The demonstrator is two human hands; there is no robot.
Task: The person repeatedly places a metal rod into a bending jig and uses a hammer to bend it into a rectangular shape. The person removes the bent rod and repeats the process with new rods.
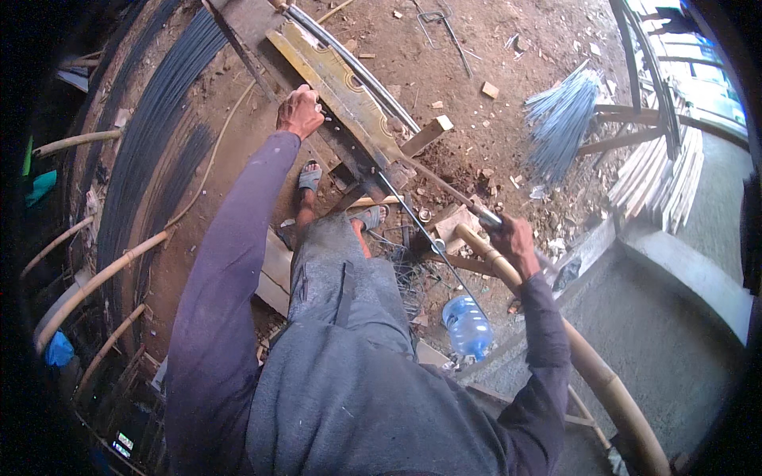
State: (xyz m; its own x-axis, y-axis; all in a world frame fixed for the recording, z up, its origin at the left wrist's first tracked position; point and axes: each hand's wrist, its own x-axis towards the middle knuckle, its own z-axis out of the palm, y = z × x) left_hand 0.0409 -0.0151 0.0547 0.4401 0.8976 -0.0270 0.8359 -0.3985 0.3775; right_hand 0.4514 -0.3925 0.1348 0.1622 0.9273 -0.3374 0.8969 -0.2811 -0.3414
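My left hand (300, 113) is closed in a fist over the edge of a narrow wooden bench (349, 131). What its fingers hold is hidden. Along the bench's far side lies a yellowish board (321, 71) with a shaped edge. My right hand (514, 242) is wrapped round the thick end of a long metal lever bar (452, 190), whose other end meets the bench's near end. From that same end a thin dark steel rod (425, 230) slants down past my right side. Small pale bits lie on the bench beside my left fist.
Long dark rods (163, 111) lie bundled at left; shorter rods (563, 119) are heaped at right near wooden strips (663, 178). A bamboo pole (607, 381) runs below my right arm. A blue water jug (467, 327) stands near a concrete ledge (683, 274). Wood scraps litter the dirt.
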